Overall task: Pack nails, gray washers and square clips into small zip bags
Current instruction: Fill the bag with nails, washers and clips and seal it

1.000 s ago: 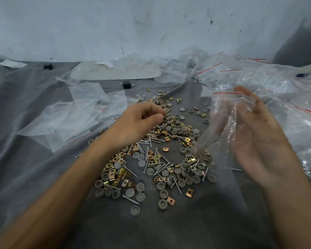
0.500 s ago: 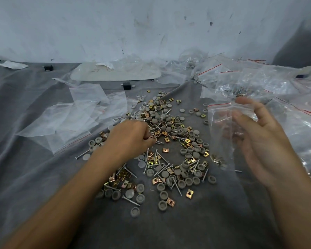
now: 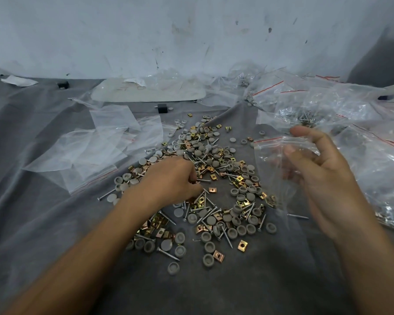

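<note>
Dropping back onto the pile, my left hand curls over nails, catch unclear. Right of the pile, my right hand pinches the zip bag, awaiting more.

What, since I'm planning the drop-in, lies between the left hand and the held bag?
Head view: loose gray washers, nails and square clips separate left hand and bag.

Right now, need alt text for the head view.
A person's right hand holds up a small clear zip bag while the left hand digs into a pile of nails, gray washers and square clips on a gray cloth. Empty zip bags lie left of the pile; filled bags are heaped at right.
</note>
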The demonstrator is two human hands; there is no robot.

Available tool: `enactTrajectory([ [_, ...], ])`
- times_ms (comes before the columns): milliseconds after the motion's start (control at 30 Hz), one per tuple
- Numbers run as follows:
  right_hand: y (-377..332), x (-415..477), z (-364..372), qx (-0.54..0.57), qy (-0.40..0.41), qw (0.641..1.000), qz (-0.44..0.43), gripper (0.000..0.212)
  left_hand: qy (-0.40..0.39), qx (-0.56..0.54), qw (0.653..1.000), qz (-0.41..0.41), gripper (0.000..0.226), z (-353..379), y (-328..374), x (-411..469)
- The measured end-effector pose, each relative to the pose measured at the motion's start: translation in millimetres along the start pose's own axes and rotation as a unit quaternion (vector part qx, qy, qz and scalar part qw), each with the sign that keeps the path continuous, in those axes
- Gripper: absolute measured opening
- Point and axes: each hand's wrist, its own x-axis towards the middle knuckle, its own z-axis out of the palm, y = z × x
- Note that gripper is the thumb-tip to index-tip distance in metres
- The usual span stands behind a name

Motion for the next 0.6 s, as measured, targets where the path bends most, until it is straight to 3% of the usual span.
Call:
enactTrajectory([
  [433, 5, -4, 10, -0.132, -0.018, 0.990, -0.040, 0.030, 0.016, -0.012, 0.998, 0.062, 0.024, 7, -5, 3],
  [600, 4, -8, 19, -0.143, -0.069, 0.986, -0.043, 0.033, 0.129, -0.156, 0.979, 0.027, 0.020, -21, -4, 0],
])
